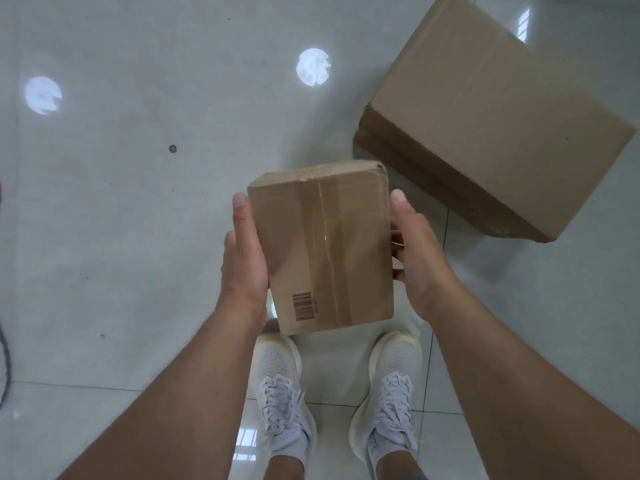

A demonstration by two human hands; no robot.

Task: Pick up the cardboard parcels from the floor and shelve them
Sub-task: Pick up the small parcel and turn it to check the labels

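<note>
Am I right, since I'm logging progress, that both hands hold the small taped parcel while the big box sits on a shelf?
Not quite. The head view shows the left hand and right hand holding the small taped parcel, but the big box sits on the tiled floor, not a shelf.

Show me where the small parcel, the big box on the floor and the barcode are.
small parcel (322, 247): head view, on its taped top face.
big box (491, 112): head view, on its broad upper face.
barcode (304, 306): head view, on the printed bars near the parcel's near left corner.
</note>
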